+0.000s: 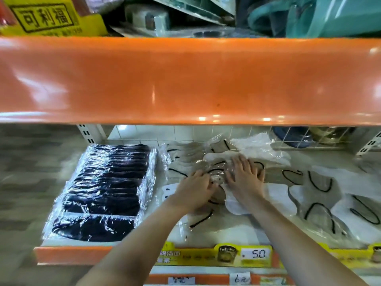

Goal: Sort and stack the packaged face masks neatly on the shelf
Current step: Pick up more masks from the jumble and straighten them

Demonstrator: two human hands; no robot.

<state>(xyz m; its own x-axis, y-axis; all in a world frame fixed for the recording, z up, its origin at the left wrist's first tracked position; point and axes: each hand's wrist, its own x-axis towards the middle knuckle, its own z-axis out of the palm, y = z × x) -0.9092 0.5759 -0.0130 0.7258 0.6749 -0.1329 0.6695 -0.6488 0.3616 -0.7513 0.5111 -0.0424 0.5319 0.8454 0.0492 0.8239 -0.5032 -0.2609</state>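
On the shelf [237, 234], both hands are laid on the loose grey masks [214, 174] in the middle. The left hand [195, 193] is curled over the packets; the right hand [245, 178] is pressed flat, fingers spread. The slippery film packets are best gathered with edges squared before being lifted. One neat dark stack [105, 190] is seen at left; the loose packets overlap and cannot be counted exactly.

Two bare forearms; no sleeves, rings or watch
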